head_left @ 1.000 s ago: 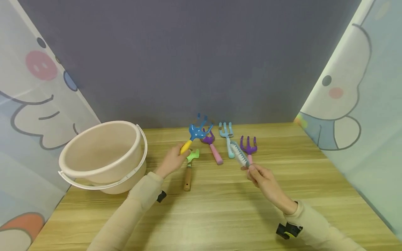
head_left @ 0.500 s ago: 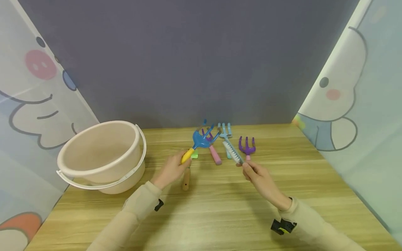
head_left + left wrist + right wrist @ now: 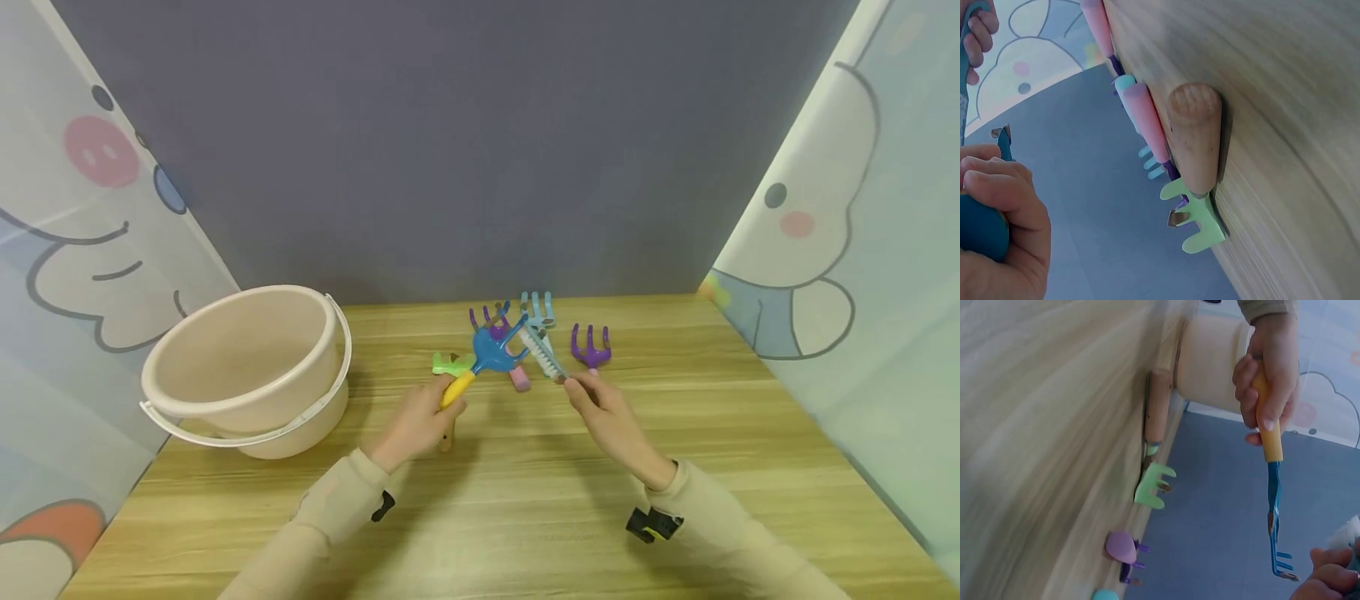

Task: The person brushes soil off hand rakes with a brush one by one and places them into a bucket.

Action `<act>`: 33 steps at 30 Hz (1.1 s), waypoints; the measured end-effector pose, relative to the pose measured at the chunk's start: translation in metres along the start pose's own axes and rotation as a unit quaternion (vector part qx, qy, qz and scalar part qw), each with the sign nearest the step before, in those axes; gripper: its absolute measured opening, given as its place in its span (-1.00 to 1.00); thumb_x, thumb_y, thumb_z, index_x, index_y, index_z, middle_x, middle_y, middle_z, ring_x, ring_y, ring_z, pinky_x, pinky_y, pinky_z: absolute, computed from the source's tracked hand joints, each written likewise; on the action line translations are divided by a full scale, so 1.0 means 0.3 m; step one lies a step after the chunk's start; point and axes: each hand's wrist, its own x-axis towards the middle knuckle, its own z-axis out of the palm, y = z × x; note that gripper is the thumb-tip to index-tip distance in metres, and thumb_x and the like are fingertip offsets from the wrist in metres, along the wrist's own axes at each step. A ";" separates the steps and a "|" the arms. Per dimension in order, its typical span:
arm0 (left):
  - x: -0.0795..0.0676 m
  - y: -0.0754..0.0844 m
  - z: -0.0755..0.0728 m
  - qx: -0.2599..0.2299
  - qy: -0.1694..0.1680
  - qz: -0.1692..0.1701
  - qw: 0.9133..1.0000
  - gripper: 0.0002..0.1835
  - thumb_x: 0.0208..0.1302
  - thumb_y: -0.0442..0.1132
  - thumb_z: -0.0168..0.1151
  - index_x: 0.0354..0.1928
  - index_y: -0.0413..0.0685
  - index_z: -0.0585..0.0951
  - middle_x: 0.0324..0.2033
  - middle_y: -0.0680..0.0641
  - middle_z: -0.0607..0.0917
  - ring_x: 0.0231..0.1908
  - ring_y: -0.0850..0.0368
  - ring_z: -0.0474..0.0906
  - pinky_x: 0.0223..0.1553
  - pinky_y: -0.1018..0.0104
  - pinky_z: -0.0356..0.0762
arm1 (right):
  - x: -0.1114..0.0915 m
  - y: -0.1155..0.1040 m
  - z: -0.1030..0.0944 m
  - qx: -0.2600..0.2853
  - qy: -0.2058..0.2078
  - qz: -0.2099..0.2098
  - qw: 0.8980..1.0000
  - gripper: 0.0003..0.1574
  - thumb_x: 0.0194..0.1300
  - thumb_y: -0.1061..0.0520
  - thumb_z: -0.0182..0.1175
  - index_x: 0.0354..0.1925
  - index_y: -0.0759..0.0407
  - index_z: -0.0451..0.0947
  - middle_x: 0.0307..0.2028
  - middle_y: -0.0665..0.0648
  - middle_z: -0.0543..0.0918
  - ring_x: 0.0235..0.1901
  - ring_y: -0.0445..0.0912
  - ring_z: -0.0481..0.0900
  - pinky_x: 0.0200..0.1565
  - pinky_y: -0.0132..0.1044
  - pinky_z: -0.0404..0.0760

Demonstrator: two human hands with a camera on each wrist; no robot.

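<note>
My left hand (image 3: 416,423) grips the yellow handle of a small garden rake (image 3: 492,350) with a blue head and brown-marked tines. A scrubbing brush (image 3: 543,353) with white bristles is pinched in my right hand (image 3: 613,427). The bristles are at the rake's tines in the head view; whether they touch, I cannot tell. In the right wrist view the rake (image 3: 1274,494) shows side-on, held above the tabletop, its tip near the right hand (image 3: 1329,578). Below the left hand lies a green rake (image 3: 1200,222) with a wooden handle (image 3: 1196,134).
Behind the held tools lie a purple rake with a pink handle (image 3: 519,380), a light blue rake (image 3: 538,310) and another purple rake (image 3: 591,353). Cream stacked buckets (image 3: 247,417) with white handles stand at the left. A grey panel (image 3: 480,150) rises behind the wooden table (image 3: 517,517).
My left hand has shifted slightly right and nearer, swinging the blue rake rightward. My right hand has moved left, bringing the brush to the rake's tines. Both grips stay the same.
</note>
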 end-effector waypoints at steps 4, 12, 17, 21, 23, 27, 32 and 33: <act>-0.011 0.000 0.008 -0.010 -0.017 -0.002 1.000 -0.68 0.36 -0.13 0.00 0.06 -0.11 0.38 -0.69 -0.16 0.58 -0.79 0.13 0.47 -0.80 0.41 0.34 | 0.010 0.005 0.006 -0.051 0.015 -0.046 0.998 -0.74 0.40 0.14 -0.07 -0.22 0.27 0.50 -0.67 -0.04 0.22 -0.71 -0.31 0.10 -0.69 -0.41 0.20; -0.024 0.004 0.026 0.038 0.006 0.022 0.999 -0.66 0.32 -0.15 0.04 0.09 -0.12 0.43 -0.69 0.07 0.44 -0.75 0.28 0.34 -0.73 0.41 0.32 | 0.044 -0.023 0.025 -0.185 0.056 -0.082 0.978 -0.67 0.36 0.14 0.01 -0.06 0.37 0.49 -0.69 -0.02 0.34 -0.76 -0.29 0.17 -0.70 -0.42 0.25; -0.027 0.010 0.039 0.068 0.022 0.041 0.997 -0.74 0.30 -0.16 0.07 -0.03 -0.09 0.47 -0.70 0.10 0.40 -0.73 0.29 0.30 -0.72 0.42 0.29 | 0.077 -0.042 0.047 -0.305 0.099 -0.122 0.939 -0.78 0.32 0.11 0.07 -0.31 0.28 0.49 -0.70 -0.02 0.36 -0.79 -0.27 0.20 -0.75 -0.45 0.21; -0.030 0.017 0.045 0.066 0.027 0.050 0.996 -0.79 0.28 -0.18 0.09 -0.10 -0.09 0.48 -0.71 0.10 0.37 -0.73 0.29 0.28 -0.73 0.43 0.28 | 0.088 -0.053 0.062 -0.343 0.102 -0.109 0.927 -0.73 0.32 0.07 0.07 -0.46 0.20 0.41 -0.74 -0.02 0.30 -0.83 -0.23 0.18 -0.80 -0.44 0.14; -0.033 0.018 0.046 0.065 0.029 0.052 0.996 -0.81 0.28 -0.19 0.10 -0.12 -0.10 0.48 -0.69 0.09 0.36 -0.72 0.29 0.27 -0.73 0.43 0.27 | 0.091 -0.057 0.070 -0.358 0.097 -0.098 0.924 -0.70 0.33 0.04 0.05 -0.47 0.19 0.40 -0.75 -0.02 0.29 -0.84 -0.21 0.18 -0.81 -0.42 0.12; -0.039 0.019 0.044 0.069 0.035 0.056 0.995 -0.83 0.27 -0.20 0.10 -0.16 -0.10 0.48 -0.69 0.09 0.35 -0.72 0.28 0.27 -0.73 0.43 0.26 | 0.095 -0.057 0.085 -0.387 0.092 -0.086 0.913 -0.67 0.33 0.01 0.03 -0.47 0.21 0.38 -0.74 -0.01 0.27 -0.84 -0.17 0.18 -0.82 -0.39 0.12; -0.046 0.017 0.041 0.079 0.041 0.058 0.994 -0.84 0.26 -0.19 0.12 -0.18 -0.10 0.47 -0.70 0.09 0.34 -0.72 0.28 0.26 -0.73 0.44 0.24 | 0.098 -0.041 0.104 -0.422 0.107 -0.109 0.894 -0.66 0.30 0.01 0.08 -0.45 0.26 0.40 -0.74 0.00 0.26 -0.84 -0.17 0.16 -0.83 -0.37 0.11; -0.047 0.017 0.041 0.082 0.041 0.058 0.994 -0.84 0.26 -0.19 0.12 -0.18 -0.10 0.48 -0.70 0.09 0.34 -0.72 0.29 0.26 -0.72 0.44 0.24 | 0.097 -0.039 0.107 -0.427 0.112 -0.117 0.890 -0.66 0.29 0.01 0.09 -0.45 0.26 0.40 -0.74 0.01 0.26 -0.84 -0.17 0.16 -0.83 -0.36 0.11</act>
